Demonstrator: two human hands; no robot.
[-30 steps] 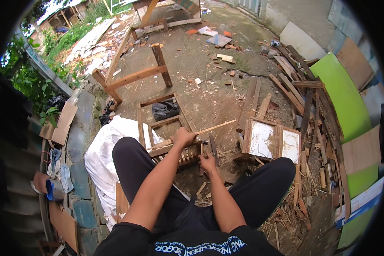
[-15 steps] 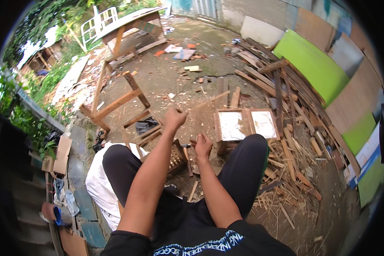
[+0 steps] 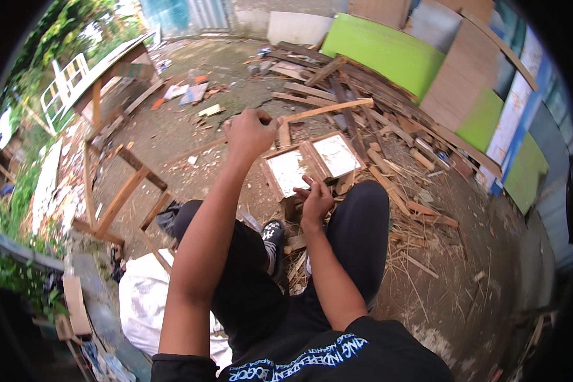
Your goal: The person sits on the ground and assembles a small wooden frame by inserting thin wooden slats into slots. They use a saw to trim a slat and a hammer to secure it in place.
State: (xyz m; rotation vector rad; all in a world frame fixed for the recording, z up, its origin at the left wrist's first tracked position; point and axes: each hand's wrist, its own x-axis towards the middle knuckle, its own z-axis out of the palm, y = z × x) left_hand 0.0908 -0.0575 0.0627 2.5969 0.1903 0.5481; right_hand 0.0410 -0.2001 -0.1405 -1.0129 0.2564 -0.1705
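Observation:
My left hand (image 3: 251,134) is raised ahead of me, fingers closed round a thin wooden strip (image 3: 331,109) that reaches out to the right. Lower and nearer, my right hand (image 3: 316,202) is held with its fingers curled together. Something small may be pinched in it, but I cannot make it out. Just beyond the right hand stands a low wooden piece with two white-topped, brown-framed panels (image 3: 288,170), their surfaces flecked with debris. The strip passes above its far side.
Wooden frames (image 3: 122,198) stand at the left, by a white sack (image 3: 140,296). Scrap planks (image 3: 305,95) are heaped at the far right before green boards (image 3: 382,54). Splinters and offcuts (image 3: 420,223) litter the ground right of my knee. A tilted table (image 3: 108,70) stands far left.
The view has turned to the right. My left hand has risen with the strip, which points further right. My right hand has moved toward the white-topped piece.

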